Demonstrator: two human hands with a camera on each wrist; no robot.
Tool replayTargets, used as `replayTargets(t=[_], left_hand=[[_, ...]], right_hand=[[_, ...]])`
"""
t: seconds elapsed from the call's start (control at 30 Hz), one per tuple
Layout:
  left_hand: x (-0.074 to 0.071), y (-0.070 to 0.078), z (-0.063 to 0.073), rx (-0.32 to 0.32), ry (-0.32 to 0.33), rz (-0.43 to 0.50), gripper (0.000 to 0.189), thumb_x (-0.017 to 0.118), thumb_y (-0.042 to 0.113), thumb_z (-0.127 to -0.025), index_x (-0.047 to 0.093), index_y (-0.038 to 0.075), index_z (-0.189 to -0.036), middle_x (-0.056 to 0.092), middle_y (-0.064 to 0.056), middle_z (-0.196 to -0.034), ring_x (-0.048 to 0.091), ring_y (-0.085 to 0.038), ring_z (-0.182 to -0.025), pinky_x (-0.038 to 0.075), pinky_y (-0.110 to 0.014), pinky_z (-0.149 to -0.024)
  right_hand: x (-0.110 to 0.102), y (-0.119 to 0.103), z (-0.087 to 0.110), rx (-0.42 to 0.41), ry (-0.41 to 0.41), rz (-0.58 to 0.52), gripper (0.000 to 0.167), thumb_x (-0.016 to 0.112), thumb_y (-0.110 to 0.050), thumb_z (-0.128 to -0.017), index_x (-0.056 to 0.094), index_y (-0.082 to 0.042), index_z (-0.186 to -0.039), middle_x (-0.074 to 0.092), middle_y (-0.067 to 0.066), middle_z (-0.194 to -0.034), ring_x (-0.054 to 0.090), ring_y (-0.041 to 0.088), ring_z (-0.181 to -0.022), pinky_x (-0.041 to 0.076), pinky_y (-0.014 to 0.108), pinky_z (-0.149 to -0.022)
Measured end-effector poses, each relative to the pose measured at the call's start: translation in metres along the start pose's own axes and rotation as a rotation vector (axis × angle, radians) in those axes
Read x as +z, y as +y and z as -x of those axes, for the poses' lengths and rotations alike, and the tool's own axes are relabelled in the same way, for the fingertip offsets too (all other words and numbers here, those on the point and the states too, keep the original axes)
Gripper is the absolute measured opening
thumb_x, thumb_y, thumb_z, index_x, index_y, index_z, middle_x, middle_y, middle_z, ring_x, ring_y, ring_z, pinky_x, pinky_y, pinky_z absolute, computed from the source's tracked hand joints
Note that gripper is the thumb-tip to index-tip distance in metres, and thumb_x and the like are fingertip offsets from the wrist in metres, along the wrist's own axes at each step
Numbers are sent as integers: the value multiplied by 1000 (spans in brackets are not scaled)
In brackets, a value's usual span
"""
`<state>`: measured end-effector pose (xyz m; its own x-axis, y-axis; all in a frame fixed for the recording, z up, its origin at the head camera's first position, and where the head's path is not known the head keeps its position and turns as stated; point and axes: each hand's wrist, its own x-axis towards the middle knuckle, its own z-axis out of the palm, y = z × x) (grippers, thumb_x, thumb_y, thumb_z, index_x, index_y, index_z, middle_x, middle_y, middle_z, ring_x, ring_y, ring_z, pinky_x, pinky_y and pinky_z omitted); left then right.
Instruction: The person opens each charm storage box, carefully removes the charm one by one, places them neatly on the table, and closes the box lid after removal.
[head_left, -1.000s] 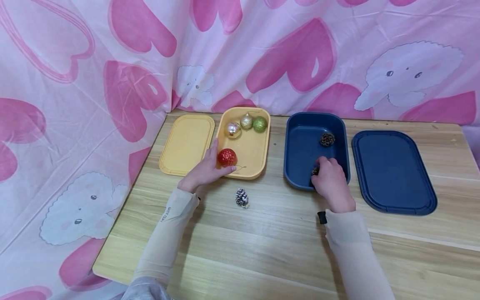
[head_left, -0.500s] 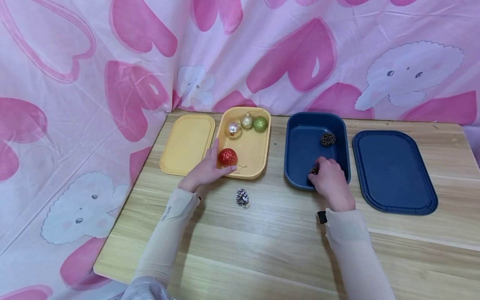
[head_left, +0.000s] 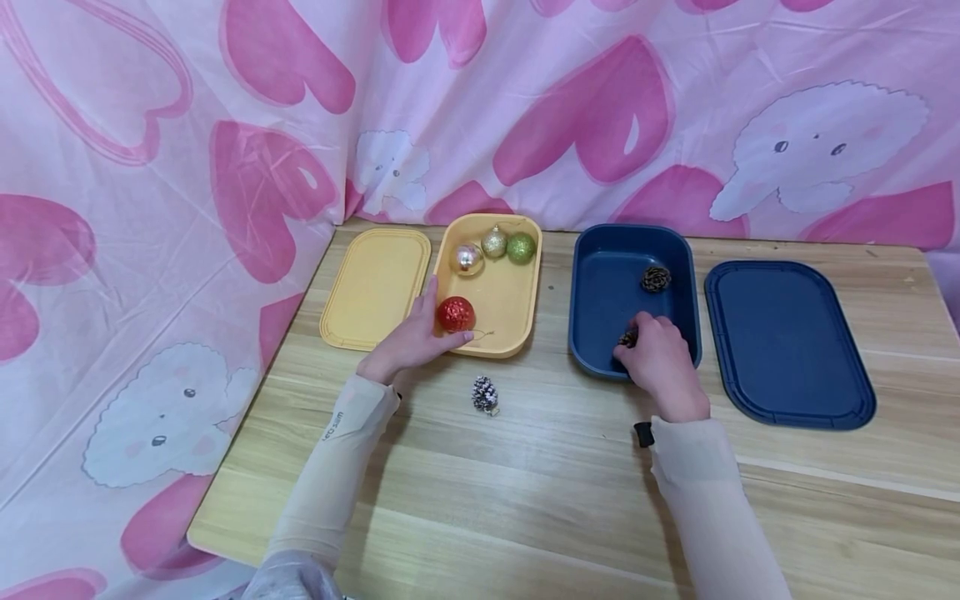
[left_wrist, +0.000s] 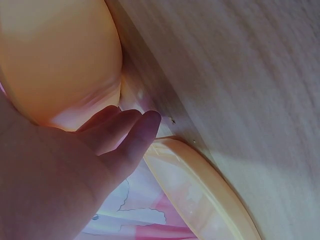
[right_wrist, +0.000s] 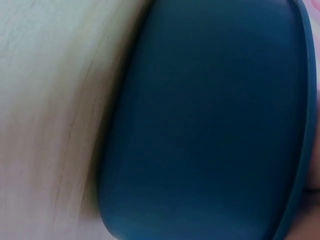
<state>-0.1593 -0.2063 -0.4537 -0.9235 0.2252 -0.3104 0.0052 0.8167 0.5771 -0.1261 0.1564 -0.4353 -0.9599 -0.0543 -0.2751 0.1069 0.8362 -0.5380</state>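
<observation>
Inside the navy blue box (head_left: pixel 600 292), my right hand (head_left: pixel 662 365) reaches over the near rim and pinches a brown pine cone (head_left: pixel 628 337), mostly covered by the fingers. A second brown pine cone (head_left: pixel 656 279) lies farther back in that box. My left hand (head_left: pixel 408 340), fingers straight, rests against the near left corner of the yellow box (head_left: pixel 506 296). Beside its thumb sits a red bauble (head_left: pixel 456 314) in the box. In the right wrist view the blue box's outer wall (right_wrist: pixel 210 120) hides the grip.
Pink-gold (head_left: pixel 467 260), pale gold (head_left: pixel 494 242) and green (head_left: pixel 521 248) baubles lie at the yellow box's back. A frosted pine cone (head_left: pixel 484 395) is on the table. A yellow lid (head_left: pixel 375 287) and blue lid (head_left: pixel 789 343) lie flat on either side.
The right hand's fingertips have shifted slightly left inside the blue box with the pine cone. The left hand stays where it was.
</observation>
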Motion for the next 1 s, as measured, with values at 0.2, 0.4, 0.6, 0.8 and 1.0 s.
replayTargets(t=[0.2, 0.4, 0.6, 0.8, 1.0], left_hand=[[0, 0, 0, -2, 3, 6, 121, 60, 73, -76, -23, 28, -150, -6, -12, -163, 12, -36, -149, 25, -54, -116], [0, 0, 0, -4, 3, 6, 121, 60, 73, -77, -22, 26, -151, -6, -12, -163, 10, -35, -149, 25, -55, -116], [1, 0, -1, 7, 9, -3, 121, 60, 72, -77, -21, 23, -152, -8, -12, -163, 11, -35, -149, 24, -54, -117], [1, 1, 0, 10, 12, 0, 121, 61, 72, -77, -20, 23, -152, -6, -13, -163, 13, -36, -148, 25, -54, -116], [0, 2, 2, 4, 13, 7, 120, 62, 69, -78, -20, 24, -152, -5, -14, -163, 11, -36, -149, 25, -55, -116]], right_hand=[[1, 2, 1, -29, 35, -16, 41, 61, -18, -89, 52, 7, -120, 54, 29, -113, 52, 42, -100, 47, 54, -84], [-1, 3, 3, -36, 43, -56, 43, 60, -20, -89, 52, 5, -123, 53, 30, -118, 50, 43, -106, 46, 57, -87], [-3, 2, 4, -66, 78, -125, 42, 62, -22, -88, 55, 2, -122, 56, 27, -118, 53, 40, -105, 48, 54, -85], [-3, 3, 6, -79, 110, -156, 42, 63, -21, -88, 56, 1, -122, 57, 26, -119, 53, 40, -105, 47, 55, -86], [-4, 3, 7, -84, 141, -181, 42, 64, -19, -87, 57, 1, -123, 56, 25, -116, 52, 38, -101, 47, 53, -83]])
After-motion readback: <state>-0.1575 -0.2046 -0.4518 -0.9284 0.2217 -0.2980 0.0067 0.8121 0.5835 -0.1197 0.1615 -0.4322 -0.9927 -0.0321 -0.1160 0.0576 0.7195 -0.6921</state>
